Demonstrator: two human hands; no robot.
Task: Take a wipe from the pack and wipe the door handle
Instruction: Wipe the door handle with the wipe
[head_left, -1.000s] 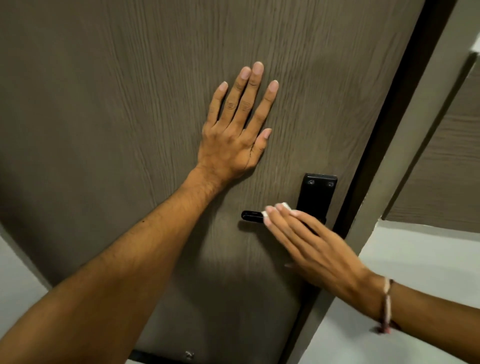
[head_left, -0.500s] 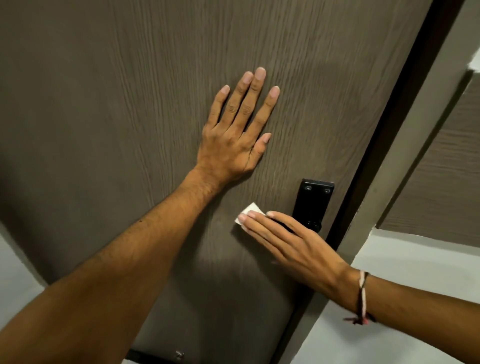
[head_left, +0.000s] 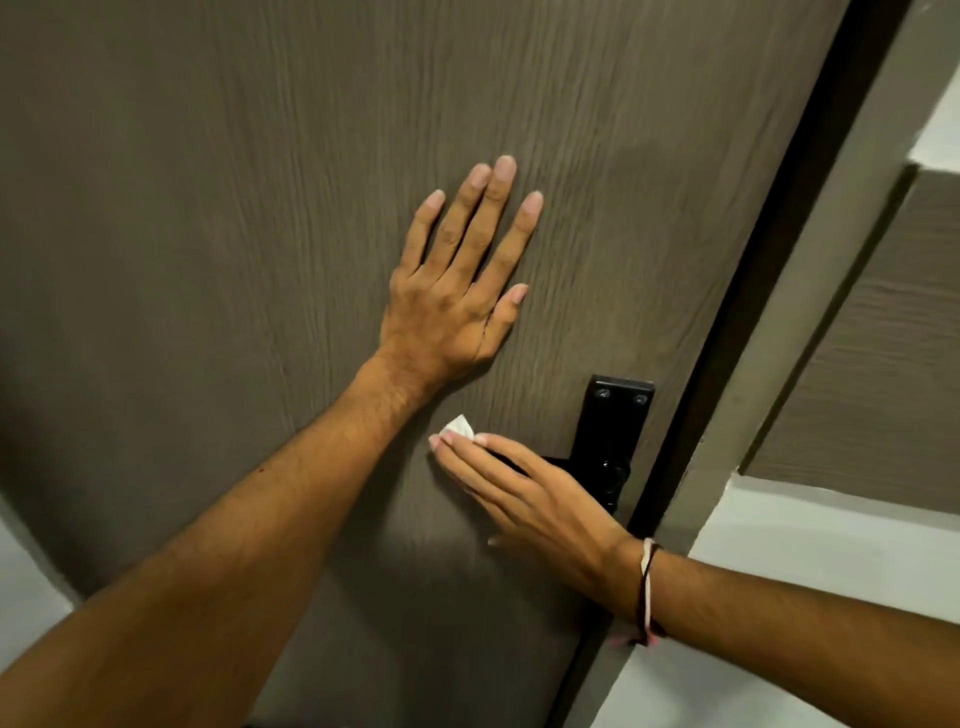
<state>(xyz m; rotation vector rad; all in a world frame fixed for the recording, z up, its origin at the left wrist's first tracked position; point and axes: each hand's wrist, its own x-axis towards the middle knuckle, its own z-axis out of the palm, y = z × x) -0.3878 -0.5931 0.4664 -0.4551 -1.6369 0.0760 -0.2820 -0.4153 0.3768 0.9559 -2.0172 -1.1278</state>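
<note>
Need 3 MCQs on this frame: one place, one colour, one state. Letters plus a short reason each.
1. Where is the left hand?
A) on the lever B) flat on the door above the handle C) out of view
2. What colour is the backplate?
A) black B) chrome C) white
3. What is the right hand doing?
A) hanging free B) pressing the wipe over the handle lever C) turning a key

Answers: B, palm spread on the wood; A, plate is black; B, white wipe shows at the fingertips, lever mostly covered.
</note>
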